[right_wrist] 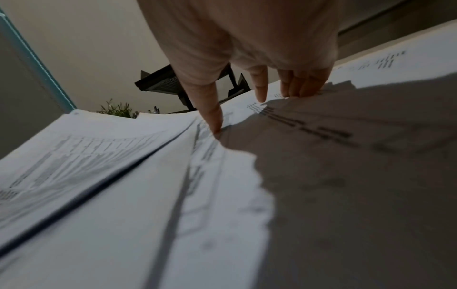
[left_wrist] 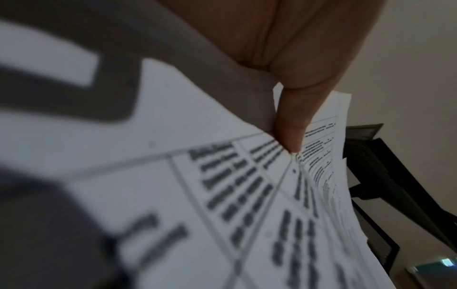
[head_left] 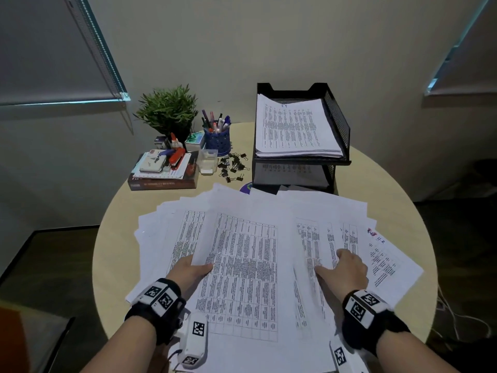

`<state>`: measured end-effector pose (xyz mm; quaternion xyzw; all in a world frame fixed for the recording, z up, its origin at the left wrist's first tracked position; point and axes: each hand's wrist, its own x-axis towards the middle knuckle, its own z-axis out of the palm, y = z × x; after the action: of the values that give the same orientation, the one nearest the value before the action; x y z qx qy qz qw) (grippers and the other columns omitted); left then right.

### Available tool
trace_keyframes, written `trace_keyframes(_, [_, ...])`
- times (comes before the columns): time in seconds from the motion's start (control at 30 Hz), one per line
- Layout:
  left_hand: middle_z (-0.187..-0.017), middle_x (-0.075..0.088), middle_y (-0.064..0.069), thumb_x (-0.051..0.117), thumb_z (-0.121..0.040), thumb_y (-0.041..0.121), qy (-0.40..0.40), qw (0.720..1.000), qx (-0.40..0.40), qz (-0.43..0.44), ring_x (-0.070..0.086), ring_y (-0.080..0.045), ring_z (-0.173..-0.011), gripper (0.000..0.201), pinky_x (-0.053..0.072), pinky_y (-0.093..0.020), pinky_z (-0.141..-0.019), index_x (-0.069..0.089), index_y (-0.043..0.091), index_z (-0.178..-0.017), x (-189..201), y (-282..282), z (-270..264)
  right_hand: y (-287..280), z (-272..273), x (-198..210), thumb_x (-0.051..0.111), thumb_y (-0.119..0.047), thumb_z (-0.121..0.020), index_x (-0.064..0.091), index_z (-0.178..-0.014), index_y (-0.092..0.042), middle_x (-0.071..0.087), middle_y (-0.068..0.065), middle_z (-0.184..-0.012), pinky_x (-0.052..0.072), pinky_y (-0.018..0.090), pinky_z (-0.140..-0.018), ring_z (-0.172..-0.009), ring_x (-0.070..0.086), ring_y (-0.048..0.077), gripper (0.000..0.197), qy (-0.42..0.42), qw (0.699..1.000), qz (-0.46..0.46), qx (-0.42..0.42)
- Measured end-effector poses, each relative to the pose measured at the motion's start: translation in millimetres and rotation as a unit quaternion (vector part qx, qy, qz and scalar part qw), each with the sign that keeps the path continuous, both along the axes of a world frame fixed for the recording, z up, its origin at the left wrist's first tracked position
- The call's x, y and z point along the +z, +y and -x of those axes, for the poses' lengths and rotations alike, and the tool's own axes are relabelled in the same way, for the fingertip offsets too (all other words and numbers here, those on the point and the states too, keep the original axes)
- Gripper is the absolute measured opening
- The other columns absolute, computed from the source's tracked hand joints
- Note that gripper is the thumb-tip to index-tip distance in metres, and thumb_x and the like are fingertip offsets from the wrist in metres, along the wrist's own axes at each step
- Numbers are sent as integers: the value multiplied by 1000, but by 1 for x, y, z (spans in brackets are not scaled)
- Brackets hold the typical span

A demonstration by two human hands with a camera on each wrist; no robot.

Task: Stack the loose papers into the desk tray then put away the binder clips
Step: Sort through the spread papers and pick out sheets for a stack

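Observation:
Several loose printed papers [head_left: 242,265] lie fanned over the near half of the round table. My left hand [head_left: 192,269] pinches the left edge of the top sheet [left_wrist: 222,185], thumb on top and fingers hidden under the sheet. My right hand [head_left: 345,267] rests on the right-hand sheets [right_wrist: 321,156] with straight fingertips [right_wrist: 215,125] pressing down. A black two-tier mesh desk tray [head_left: 338,122] stands at the back right, with a stack of papers [head_left: 293,127] in its top tier. Black binder clips [head_left: 232,165] lie scattered left of the tray.
At the back left stand a potted plant [head_left: 168,111], a blue pen cup [head_left: 217,141], a small clear box [head_left: 207,160] and a pile of books with a red stapler [head_left: 164,168]. The table edge [head_left: 96,265] curves close on both sides.

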<state>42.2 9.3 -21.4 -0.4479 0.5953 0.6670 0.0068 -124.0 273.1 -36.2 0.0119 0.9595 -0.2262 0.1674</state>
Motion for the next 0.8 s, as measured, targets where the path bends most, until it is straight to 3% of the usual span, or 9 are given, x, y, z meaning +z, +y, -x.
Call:
trace_keyframes(0.17, [-86,54,-10,57,-90,2,5,1000,9,4,52,-20,-81,8,38,-28,-71,54,2,-97,4,-7,-8,2,3,-2,70,-48,-76,42,-138,-11,43,10,-141,36,41,-104,-130,36,32,77,23,1000,19,7])
trace_keyframes(0.23, [-87,56,-11,57,-90,3,7,1000,10,3,53,-21,-83,14,37,-28,-74,54,-1,-103,5,-6,-10,2,4,-5,68,-51,-78,50,-132,-12,50,10,-134,36,40,-101,-126,41,32,69,20,999,31,7])
trace_keyframes(0.3, [-89,59,-11,58,-89,4,4,1000,12,12,54,-19,-83,24,37,-31,-82,54,-4,-111,7,-5,-10,2,6,-9,69,-46,-78,63,-93,-16,60,8,-96,41,36,-81,-99,54,28,34,19,997,67,26])
trace_keyframes(0.33, [-89,59,-10,59,-89,6,-1,1000,10,17,55,-19,-84,27,36,-33,-85,53,-5,-113,8,-4,-10,2,7,-10,69,-37,-80,54,-71,-17,52,6,-73,37,33,-68,-78,51,25,28,4,994,107,32])
trace_keyframes(0.4, [-87,59,-7,58,-90,7,-6,1000,3,27,53,-16,-81,25,36,-35,-84,53,-4,-112,10,-3,-9,5,14,-12,65,-19,-86,34,-62,-15,34,2,-61,25,30,-59,-60,35,19,39,-31,983,179,19])
trace_keyframes(0.5, [-86,56,-5,55,-92,11,-9,998,7,56,50,-15,-75,17,37,-34,-73,50,9,-108,16,-5,-9,13,28,-7,56,-10,-90,36,-68,-14,36,2,-66,24,30,-58,-64,36,19,29,0,977,210,-20])
trace_keyframes(0.63, [-95,61,-8,55,-92,10,-21,997,12,67,54,-22,-83,23,38,-37,-79,53,3,-115,23,-12,-12,28,46,5,52,-9,-93,53,-94,-12,55,7,-95,36,29,-80,-92,51,22,3,36,965,255,-54])
trace_keyframes(0.7, [-91,59,-8,53,-93,9,-28,997,19,76,51,-16,-74,23,36,-34,-69,53,5,-116,28,-14,-14,40,58,12,54,-10,-92,54,-95,-14,55,5,-100,37,32,-88,-99,52,23,5,49,959,271,-65])
trace_keyframes(0.8, [-83,57,-2,53,-94,10,-22,996,30,76,49,-14,-71,28,35,-35,-69,51,1,-121,31,-16,-17,60,74,23,57,-10,-88,62,-83,-14,63,14,-90,40,34,-81,-94,60,35,8,56,945,313,-76])
